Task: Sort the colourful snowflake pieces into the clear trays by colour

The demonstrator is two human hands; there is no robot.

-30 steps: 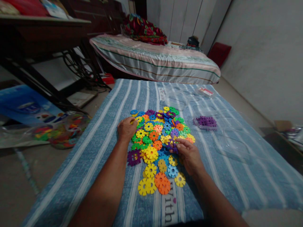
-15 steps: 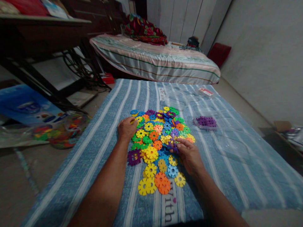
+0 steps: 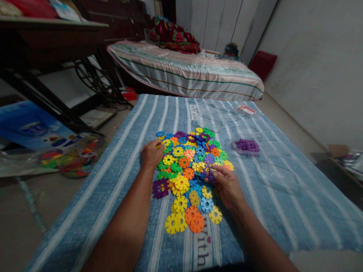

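A heap of colourful notched plastic discs (image 3: 181,183) is spread over the striped cloth in front of me. At the heap's left edge rests my left hand (image 3: 153,154), its fingers curled together beside some yellow and green discs; what they hold, if anything, is hard to see. My right hand (image 3: 229,186) is at the right edge, with thumb and fingers closed on a purple notched building piece (image 3: 209,175) above the blue discs. Below my left hand lies a purple square lattice piece (image 3: 161,189).
Purple lattice pieces (image 3: 247,146) fill a clear plastic tray to the right. Other clear packaging (image 3: 279,175) and a small red-and-white packet (image 3: 246,110) lie on the cloth. On the floor at left is a clear bag of coloured pieces (image 3: 81,156). Beyond stands a bed (image 3: 187,75).
The purple piece in my right hand has tilted very slightly. My left hand and the heap look the same.
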